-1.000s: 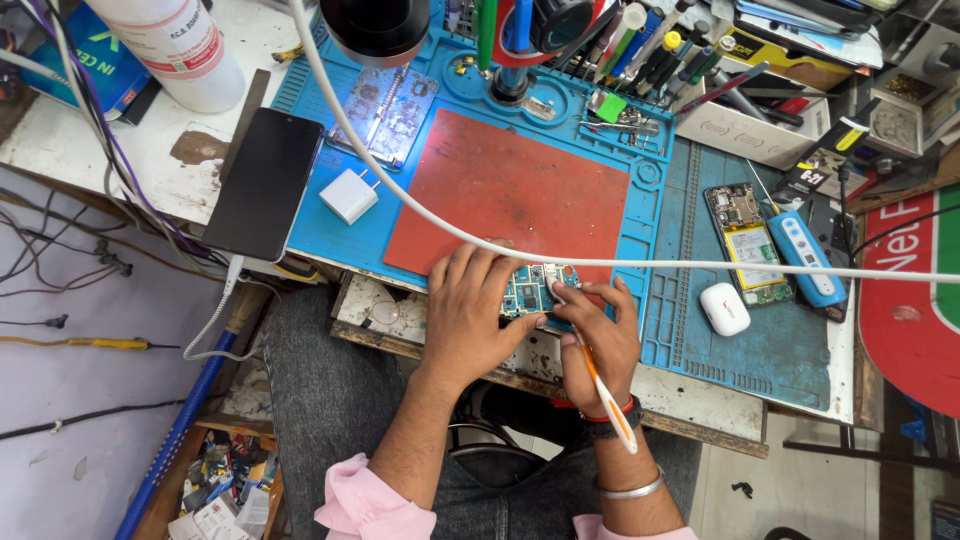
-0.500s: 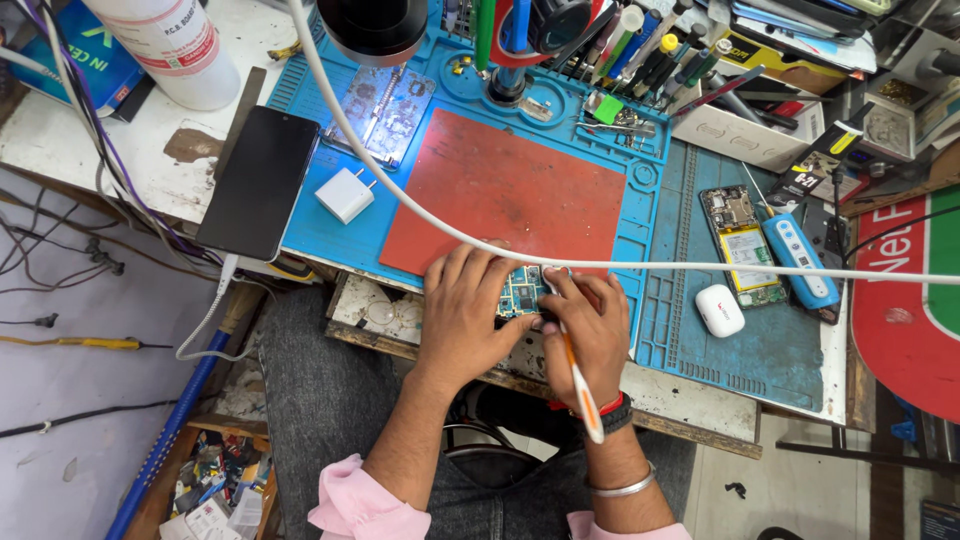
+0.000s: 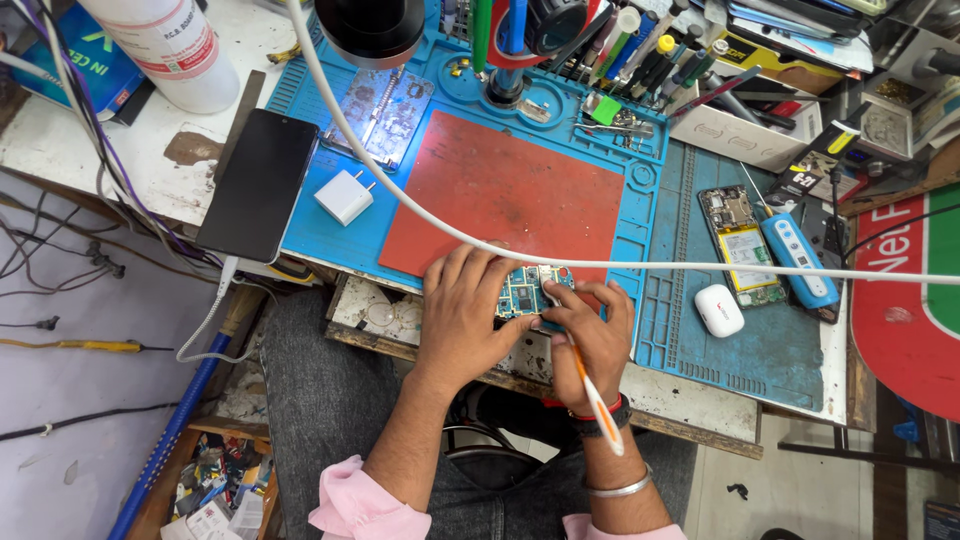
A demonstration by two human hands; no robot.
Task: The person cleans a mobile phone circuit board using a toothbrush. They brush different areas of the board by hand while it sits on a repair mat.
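A small circuit board (image 3: 524,292) is held at the near edge of the blue work mat (image 3: 330,240), just at 6 o'clock from the red pad (image 3: 500,190), so that it sits right under the view and close to the body. It is pinched along its left side by the fingers of the left hand (image 3: 462,318), which are curled closed on it to keep it steady. The right hand (image 3: 592,335) is closed around a thin orange-and-white tool (image 3: 595,400), held like a pen with its tip brought to the board's lower right corner; the handle trails back over the wrist toward 5 o'clock. What the tip touches cannot be made out. A white cable (image 3: 700,268) is stretched across the mat just at 12 o'clock from the board, passing over the fingertips. A black phone (image 3: 258,185) lies at 10 o'clock, half on the mat's left edge, with a white charger plug (image 3: 344,197) just beside it. An opened phone (image 3: 740,245) with its insides exposed is laid at 2 o'clock, and a white earbud case (image 3: 718,309) rests at 3 o'clock, well apart from the hands, kept clear of the working spot.
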